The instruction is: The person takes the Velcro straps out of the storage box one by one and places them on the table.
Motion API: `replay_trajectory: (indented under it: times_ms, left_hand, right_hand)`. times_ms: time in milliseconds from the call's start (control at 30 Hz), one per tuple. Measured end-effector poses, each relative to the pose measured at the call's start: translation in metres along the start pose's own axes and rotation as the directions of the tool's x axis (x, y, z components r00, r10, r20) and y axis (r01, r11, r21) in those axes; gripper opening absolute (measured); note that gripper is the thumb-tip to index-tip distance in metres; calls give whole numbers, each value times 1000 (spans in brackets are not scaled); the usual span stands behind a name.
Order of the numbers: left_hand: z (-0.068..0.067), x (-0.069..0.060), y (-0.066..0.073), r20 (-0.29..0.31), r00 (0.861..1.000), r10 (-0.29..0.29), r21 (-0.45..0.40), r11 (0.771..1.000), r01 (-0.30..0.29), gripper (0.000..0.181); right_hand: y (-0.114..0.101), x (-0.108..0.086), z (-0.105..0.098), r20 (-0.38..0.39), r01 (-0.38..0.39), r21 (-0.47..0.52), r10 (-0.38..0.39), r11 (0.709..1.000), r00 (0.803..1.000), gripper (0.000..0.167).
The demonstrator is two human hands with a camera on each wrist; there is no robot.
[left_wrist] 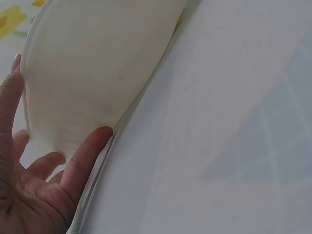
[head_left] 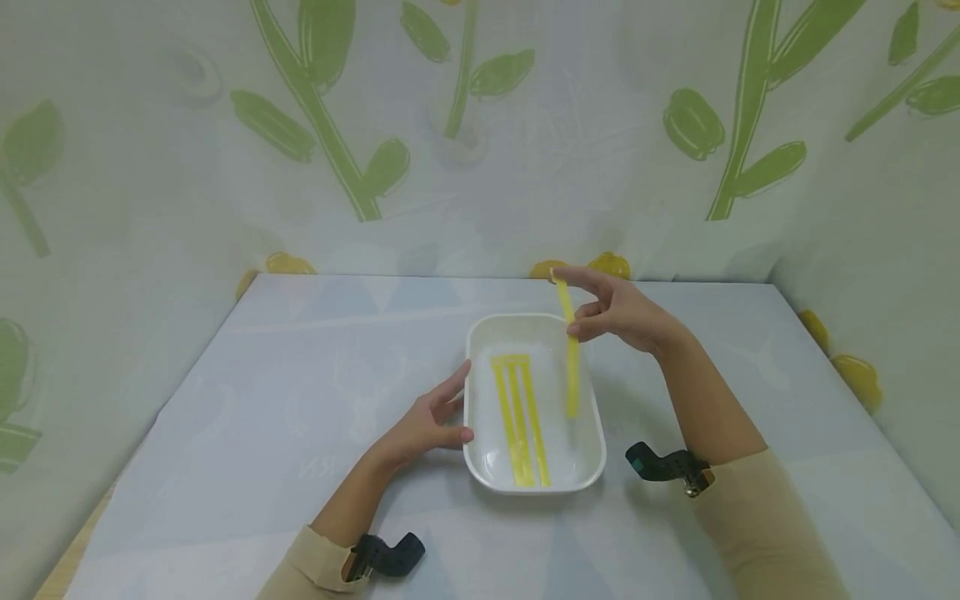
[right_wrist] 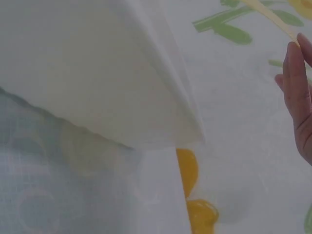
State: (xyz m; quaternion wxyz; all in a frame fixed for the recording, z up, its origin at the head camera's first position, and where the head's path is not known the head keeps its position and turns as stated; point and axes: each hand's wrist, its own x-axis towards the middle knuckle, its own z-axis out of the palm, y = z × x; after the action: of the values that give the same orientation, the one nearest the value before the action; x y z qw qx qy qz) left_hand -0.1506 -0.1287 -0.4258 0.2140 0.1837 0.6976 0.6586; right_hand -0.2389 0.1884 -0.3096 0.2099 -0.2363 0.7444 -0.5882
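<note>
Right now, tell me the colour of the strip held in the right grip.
The held strip is plain yellow; the head view shows it best.

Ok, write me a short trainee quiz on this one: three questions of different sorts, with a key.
1. Short answer: which hand holds up a yellow strip?

2. True or false: the left hand touches the side of the white tray.

3. Multiple choice: where do the other yellow strips lie?
A) On the table beside the tray
B) Inside the tray
C) Under the left hand

Key:
1. The right hand.
2. True.
3. B.
</note>
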Motion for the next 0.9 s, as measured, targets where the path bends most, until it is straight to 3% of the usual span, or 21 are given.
replay_trajectory:
  times_ms: [367, 633, 900]
  left_hand:
    - [2, 2, 1, -16, 1000, -14, 11, 1000, 14, 101]
    - [2, 3, -1, -15, 1000, -19, 10, 1000, 19, 100]
    - [2, 3, -1, -14, 1000, -18, 8, 1000, 18, 100]
  right_hand:
    - [7, -28, -20, -57, -44, -110, 38, 993, 998, 81]
    - [16, -47, -29, -113, -125, -169, 107, 978, 988, 80]
    - [34, -61, -31, -112, -148, -161, 131, 976, 985, 79]
